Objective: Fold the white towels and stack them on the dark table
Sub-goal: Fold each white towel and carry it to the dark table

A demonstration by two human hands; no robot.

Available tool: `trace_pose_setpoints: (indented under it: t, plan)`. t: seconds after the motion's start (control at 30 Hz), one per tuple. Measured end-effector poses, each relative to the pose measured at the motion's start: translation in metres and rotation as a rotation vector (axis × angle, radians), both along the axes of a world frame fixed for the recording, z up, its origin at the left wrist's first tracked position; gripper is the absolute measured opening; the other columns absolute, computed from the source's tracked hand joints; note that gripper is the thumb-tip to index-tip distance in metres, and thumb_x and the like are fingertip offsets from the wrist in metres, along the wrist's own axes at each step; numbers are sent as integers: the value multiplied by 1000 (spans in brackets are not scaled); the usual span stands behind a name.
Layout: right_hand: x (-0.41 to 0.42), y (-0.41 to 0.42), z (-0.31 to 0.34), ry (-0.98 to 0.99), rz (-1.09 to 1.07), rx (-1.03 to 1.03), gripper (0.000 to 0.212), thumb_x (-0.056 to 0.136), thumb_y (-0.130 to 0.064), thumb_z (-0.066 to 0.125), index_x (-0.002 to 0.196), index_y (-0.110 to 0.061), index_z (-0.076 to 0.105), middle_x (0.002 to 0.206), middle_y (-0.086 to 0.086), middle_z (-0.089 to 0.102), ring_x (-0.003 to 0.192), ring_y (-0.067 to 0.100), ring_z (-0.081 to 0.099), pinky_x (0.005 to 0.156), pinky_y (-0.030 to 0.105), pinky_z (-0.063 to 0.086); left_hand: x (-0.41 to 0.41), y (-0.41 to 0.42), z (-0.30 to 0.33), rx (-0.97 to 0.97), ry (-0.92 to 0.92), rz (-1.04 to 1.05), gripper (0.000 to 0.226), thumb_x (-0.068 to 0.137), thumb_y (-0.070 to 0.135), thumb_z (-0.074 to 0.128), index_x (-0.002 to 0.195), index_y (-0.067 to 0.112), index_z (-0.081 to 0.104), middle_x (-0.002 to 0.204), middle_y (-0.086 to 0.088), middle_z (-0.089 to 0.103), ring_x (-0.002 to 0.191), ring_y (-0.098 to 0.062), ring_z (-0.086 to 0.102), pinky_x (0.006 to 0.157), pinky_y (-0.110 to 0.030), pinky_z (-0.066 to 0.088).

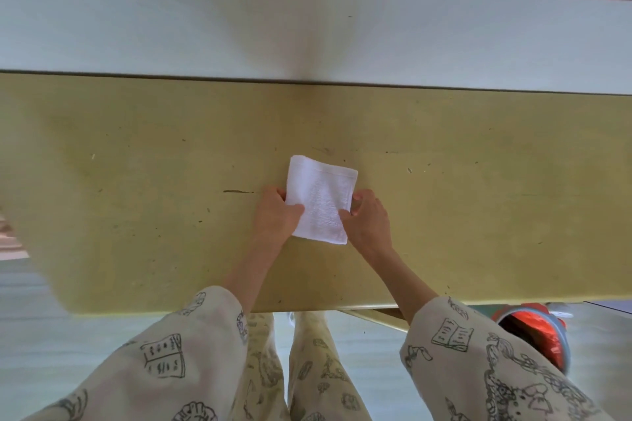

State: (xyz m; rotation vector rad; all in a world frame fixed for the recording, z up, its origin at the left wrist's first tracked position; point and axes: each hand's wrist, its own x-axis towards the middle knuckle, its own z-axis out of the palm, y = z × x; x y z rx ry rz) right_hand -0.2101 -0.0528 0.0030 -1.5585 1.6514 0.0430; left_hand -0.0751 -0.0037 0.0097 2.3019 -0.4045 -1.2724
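Lighting, as you see it: soft, even daylight, no hard glare. The white towel (319,198) between your left hand (277,212) and right hand (367,219) is the brightest patch, its weave washed out. Faint shadow under both hands on the table (136,164). Beyond your fingertips, a pale bright smear on the wall (307,27). Edges bow from the wide lens; the lower-left table corner is blurred; sleeves slightly soft
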Motion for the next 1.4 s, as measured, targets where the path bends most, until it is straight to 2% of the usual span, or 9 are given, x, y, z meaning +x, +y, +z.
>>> trace_pose_setpoints:
  t: [0.1, 0.23, 0.4, 0.53, 0.7, 0.83, 0.93, 1.03, 1.4]
  plan:
    - [-1, -5, 1, -14, -23, 63, 39, 86, -17, 59, 122, -10, 46, 120, 7, 58, 107, 23, 56, 92, 38, 46, 6, -4, 2, -86, 129, 161, 43, 83, 25, 66, 118, 6, 48, 103, -2, 54, 90, -18, 52, 74, -29, 41]
    - [0, -4, 4, -33, -27, 76, 32, 90, -27, 54, 117, -10, 50, 107, 2, 59, 98, 24, 59, 86, 40, 50, 11, -9, 4, -71, 245, 122, 20, 90, 28, 56, 100, 10, 55, 90, -1, 59, 90, -22, 56, 76, -32, 47]
    - [0, -4, 14, -53, 11, 116, 46, 94, -39, 44, 63, -5, 51, 61, 9, 55, 59, 28, 53, 58, 32, 44, 17, 2, 18, -133, 484, 194, 22, 92, 19, 53, 111, 10, 56, 107, -7, 64, 96, -26, 60, 84, -40, 51]
    - [3, -9, 27, -429, -298, 565, 50, 90, -44, 53, 88, 6, 61, 86, 14, 67, 79, 29, 64, 75, 31, 53, 24, 21, 37, -256, 622, 208, 27, 93, 16, 49, 118, 6, 55, 111, -10, 64, 98, -25, 60, 85, -38, 46]
    - [19, -11, 42, -614, -186, 886, 49, 85, -55, 55, 95, -8, 62, 66, 1, 49, 62, 18, 49, 63, 27, 47, 41, 53, 61, -390, 688, 204, 27, 92, 16, 49, 114, 4, 58, 113, -13, 65, 103, -26, 60, 96, -44, 43]
    - [47, -2, 61, -658, -130, 960, 50, 78, -39, 64, 116, -6, 59, 100, 6, 64, 93, 25, 63, 77, 37, 54, 62, 90, 77, -447, 594, 255, 26, 86, 15, 56, 110, 8, 61, 108, -9, 66, 99, -25, 60, 93, -42, 43]
    - [76, 14, 81, -621, 65, 886, 34, 88, -24, 58, 119, -8, 58, 115, 9, 62, 104, 27, 59, 88, 38, 48, 78, 130, 88, -459, 452, 280, 20, 93, 12, 50, 108, 15, 62, 100, -2, 67, 90, -20, 59, 81, -32, 45]
    - [113, 47, 113, -555, 332, 705, 26, 89, -18, 58, 114, -13, 60, 100, 2, 64, 86, 18, 61, 72, 27, 50, 90, 181, 103, -472, 362, 351, 17, 94, 14, 50, 104, 18, 62, 89, 5, 71, 83, -12, 66, 68, -23, 51]
    - [224, 307, 199, -444, 1232, 145, 28, 84, -12, 63, 64, -20, 45, 64, -5, 44, 62, 12, 41, 54, 23, 28, 96, 477, 178, -415, -61, 867, 15, 95, 17, 48, 107, 16, 56, 100, -2, 66, 90, -20, 64, 86, -33, 49]
